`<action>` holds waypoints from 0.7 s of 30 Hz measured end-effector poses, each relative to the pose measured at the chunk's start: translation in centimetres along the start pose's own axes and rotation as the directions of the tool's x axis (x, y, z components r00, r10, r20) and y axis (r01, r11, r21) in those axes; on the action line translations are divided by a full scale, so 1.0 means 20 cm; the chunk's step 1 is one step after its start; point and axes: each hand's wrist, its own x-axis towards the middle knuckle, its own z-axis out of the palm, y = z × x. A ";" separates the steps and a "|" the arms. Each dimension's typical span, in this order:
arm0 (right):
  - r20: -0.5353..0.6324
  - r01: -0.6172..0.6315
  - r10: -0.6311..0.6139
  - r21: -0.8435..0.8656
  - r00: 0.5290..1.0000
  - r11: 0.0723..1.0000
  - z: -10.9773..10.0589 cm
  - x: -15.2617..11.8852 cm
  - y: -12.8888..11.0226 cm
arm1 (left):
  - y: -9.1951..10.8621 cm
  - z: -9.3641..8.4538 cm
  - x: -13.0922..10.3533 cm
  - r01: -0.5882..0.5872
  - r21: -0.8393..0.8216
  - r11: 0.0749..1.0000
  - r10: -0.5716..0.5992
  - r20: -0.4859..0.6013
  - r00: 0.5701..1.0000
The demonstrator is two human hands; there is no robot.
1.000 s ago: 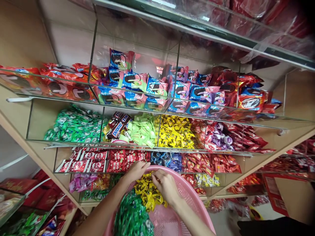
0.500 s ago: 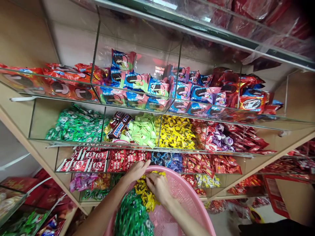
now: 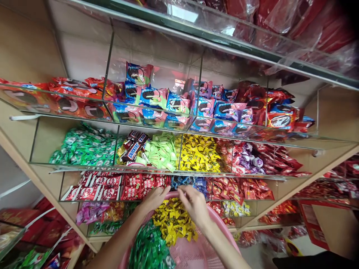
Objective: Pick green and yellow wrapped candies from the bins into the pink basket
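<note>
A pink plastic basket (image 3: pixel 224 228) is in front of me at the lower middle. Green-wrapped candies (image 3: pixel 150 246) are heaped on its left side, and yellow-wrapped candies (image 3: pixel 175 220) lie spread beside them. At the far rim, my left hand (image 3: pixel 155 198) grips the basket with its fingers closed over the edge. My right hand (image 3: pixel 195 203) hovers above the yellow candies near the same rim, fingers loosely bent and apart. Nothing shows in it, though its palm is hidden from view.
Glass-fronted shelves face me. One tier has a bin of green candies (image 3: pixel 84 147), Snickers bars (image 3: pixel 136 147) and a bin of yellow candies (image 3: pixel 199 153). Cookie packs (image 3: pixel 153 95) fill the tier above, and red packets (image 3: pixel 101 185) the one below. A cardboard box (image 3: pixel 311 224) stands at right.
My right hand has risen off the yellow candies toward the far rim, its fingers loosening. The yellow candies now lie spread more widely in the basket. My left hand stays on the rim.
</note>
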 end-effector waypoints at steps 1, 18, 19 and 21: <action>-0.049 0.010 -0.010 -0.012 0.999 1.000 -0.05 0.04 0.00 | 0.00 0.00 0.00 -0.002 -0.001 1.000 0.002 -0.004 1.000; -0.025 -0.349 0.479 -0.720 0.877 0.601 -0.33 0.55 0.09 | 0.03 -0.01 -0.02 0.036 0.017 0.999 -0.036 -0.027 0.999; -0.033 -0.357 0.488 -0.724 0.872 0.589 -0.33 0.56 0.09 | 0.03 0.00 -0.02 0.034 0.018 0.999 -0.034 -0.027 0.999; -0.044 -0.369 0.499 -0.729 0.866 0.577 -0.33 0.56 0.11 | 0.02 0.00 -0.02 0.027 0.017 0.999 -0.027 -0.027 0.999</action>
